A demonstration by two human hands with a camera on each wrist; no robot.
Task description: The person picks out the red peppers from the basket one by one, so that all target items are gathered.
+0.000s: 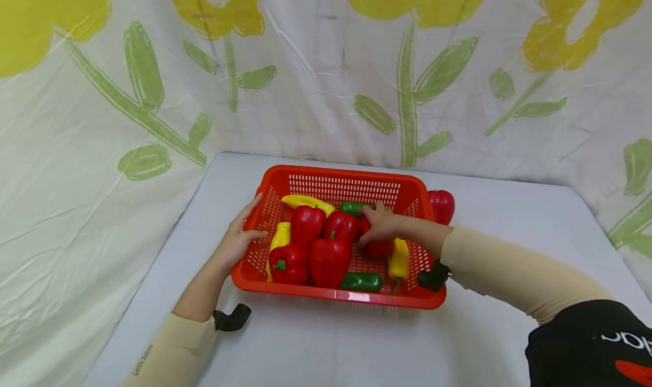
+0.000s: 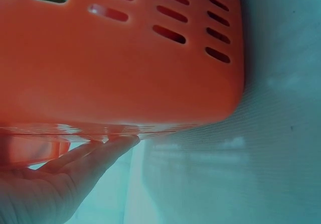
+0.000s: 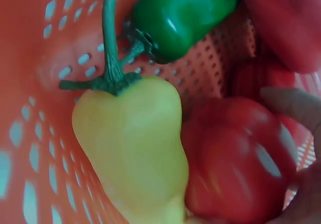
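A red plastic basket (image 1: 338, 296) with slotted walls holds several red bell peppers (image 1: 331, 259), yellow peppers (image 1: 399, 259) and green peppers (image 1: 360, 282). At its left side my left hand (image 1: 238, 239) grips the rim, thumb over the edge; the left wrist view shows the fingers (image 2: 100, 158) lying along the outer wall. My right hand (image 1: 381, 226) reaches inside from the right and grips a red bell pepper (image 3: 238, 163), its thumb and fingers around it. Beside that pepper lies a yellow pepper with a green stem (image 3: 133, 143), and a green pepper (image 3: 183, 18) is behind.
Outside the basket, against its right wall, lies another red bell pepper (image 1: 442, 206). The table has a white cover (image 1: 316, 347). Behind it hangs a white cloth (image 1: 316, 93) with painted yellow flowers.
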